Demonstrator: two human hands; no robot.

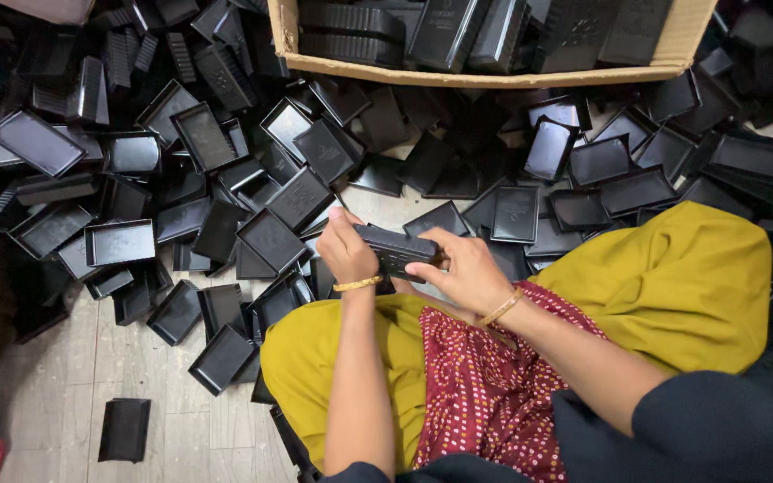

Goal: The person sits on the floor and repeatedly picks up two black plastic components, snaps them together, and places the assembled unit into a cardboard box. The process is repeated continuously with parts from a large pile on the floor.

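My left hand (347, 250) and my right hand (460, 268) both grip one black rectangular plastic box (395, 249), held level in front of my knees. The left hand closes over its left end, the right hand over its right end and underside. Each wrist wears a gold bangle. Below the hands lie my yellow trouser legs (673, 277) and a red patterned cloth (476, 376).
Several loose black plastic trays and lids (199, 179) cover the floor ahead and to both sides. A cardboard carton (494, 72) holding stacked black boxes stands at the top. One lone black piece (124, 429) lies on pale floor tiles at lower left.
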